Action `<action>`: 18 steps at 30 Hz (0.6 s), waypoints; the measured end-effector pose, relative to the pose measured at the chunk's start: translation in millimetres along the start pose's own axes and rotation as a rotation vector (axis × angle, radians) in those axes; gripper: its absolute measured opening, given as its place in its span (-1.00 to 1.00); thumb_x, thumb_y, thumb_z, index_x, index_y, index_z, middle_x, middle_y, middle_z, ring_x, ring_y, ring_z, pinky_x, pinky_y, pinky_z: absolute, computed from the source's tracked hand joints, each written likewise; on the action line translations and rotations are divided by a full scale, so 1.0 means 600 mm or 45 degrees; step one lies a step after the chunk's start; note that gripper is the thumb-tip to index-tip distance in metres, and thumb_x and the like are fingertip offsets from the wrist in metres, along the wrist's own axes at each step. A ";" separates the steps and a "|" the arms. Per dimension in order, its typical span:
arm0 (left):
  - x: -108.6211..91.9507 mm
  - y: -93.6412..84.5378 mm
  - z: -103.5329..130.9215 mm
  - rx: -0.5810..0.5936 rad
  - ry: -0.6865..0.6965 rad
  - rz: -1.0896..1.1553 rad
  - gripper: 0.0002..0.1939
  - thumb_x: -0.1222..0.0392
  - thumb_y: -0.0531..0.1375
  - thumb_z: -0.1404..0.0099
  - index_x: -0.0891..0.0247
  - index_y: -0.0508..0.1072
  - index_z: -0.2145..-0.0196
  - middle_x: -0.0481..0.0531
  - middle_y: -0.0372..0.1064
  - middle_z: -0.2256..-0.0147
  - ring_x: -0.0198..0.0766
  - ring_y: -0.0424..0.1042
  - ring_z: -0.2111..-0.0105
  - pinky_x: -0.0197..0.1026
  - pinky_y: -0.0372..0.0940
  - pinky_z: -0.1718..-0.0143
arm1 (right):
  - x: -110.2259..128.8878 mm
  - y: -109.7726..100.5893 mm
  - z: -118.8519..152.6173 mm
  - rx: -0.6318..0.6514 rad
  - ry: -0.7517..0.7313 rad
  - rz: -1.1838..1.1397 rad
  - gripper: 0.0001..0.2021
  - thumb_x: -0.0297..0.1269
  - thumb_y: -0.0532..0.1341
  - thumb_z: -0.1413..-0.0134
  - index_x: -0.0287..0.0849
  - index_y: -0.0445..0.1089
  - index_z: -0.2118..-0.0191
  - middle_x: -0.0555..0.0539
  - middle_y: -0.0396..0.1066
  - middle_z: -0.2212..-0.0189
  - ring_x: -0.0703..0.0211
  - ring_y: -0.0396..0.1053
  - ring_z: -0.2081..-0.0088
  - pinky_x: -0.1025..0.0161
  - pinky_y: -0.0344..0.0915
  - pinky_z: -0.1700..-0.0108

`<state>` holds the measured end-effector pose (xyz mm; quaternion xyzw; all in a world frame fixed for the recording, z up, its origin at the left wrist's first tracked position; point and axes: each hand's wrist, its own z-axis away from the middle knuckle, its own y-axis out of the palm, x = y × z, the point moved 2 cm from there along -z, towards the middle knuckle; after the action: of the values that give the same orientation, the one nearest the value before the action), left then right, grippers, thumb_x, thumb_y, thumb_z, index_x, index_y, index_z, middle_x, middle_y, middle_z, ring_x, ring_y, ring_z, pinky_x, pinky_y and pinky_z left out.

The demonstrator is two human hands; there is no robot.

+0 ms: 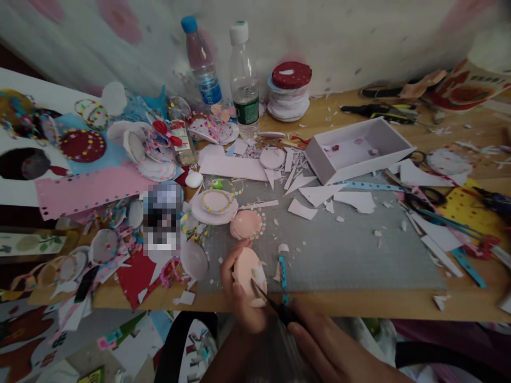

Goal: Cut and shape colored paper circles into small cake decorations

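My left hand is wrapped round the edge of a peach-coloured oval disc, tilted up near the table's front edge. A whitish torn patch shows on the disc's face. In my right hand is a thin pointed tool with a black handle. Its tip meets the disc at that patch; whether it is a knife or another blade I cannot tell. Just beyond my left fingers lies a peach disc trimmed with pale beads. A blue scalloped strip lies right of the held disc.
A grey cutting mat with paper scraps covers the table's middle. Behind it are a white open box, two plastic bottles and a stack of round discs. Scissors lie right; decorated paper pieces crowd the left.
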<state>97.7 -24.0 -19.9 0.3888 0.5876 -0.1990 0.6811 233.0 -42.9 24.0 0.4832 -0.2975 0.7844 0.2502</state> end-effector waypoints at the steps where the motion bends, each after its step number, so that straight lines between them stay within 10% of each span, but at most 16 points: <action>1: 0.001 0.000 0.000 0.003 -0.009 0.006 -0.58 -0.17 0.12 -0.22 0.16 0.45 0.13 0.14 0.41 0.05 0.02 0.38 0.03 -0.11 0.38 0.27 | 0.002 -0.001 0.001 0.018 0.008 0.003 -0.58 -0.19 -0.08 -0.32 -0.20 0.22 -0.18 -0.25 0.36 -0.11 0.04 0.30 -0.16 0.11 0.26 -0.16; 18: 0.011 0.017 0.015 -0.077 0.170 -0.018 -0.63 -0.15 0.12 -0.22 0.10 0.45 0.14 0.07 0.38 0.08 -0.07 0.33 0.10 -0.12 0.31 0.24 | 0.006 0.010 0.006 0.089 0.151 -0.018 -0.62 -0.17 -0.17 -0.29 -0.23 0.26 0.02 -0.25 0.53 0.25 -0.04 0.51 0.20 0.10 0.41 0.19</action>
<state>112.3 -23.2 -23.4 0.3762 0.6403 -0.1596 0.6504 229.9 -49.2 27.2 0.4464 -0.2512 0.8199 0.2558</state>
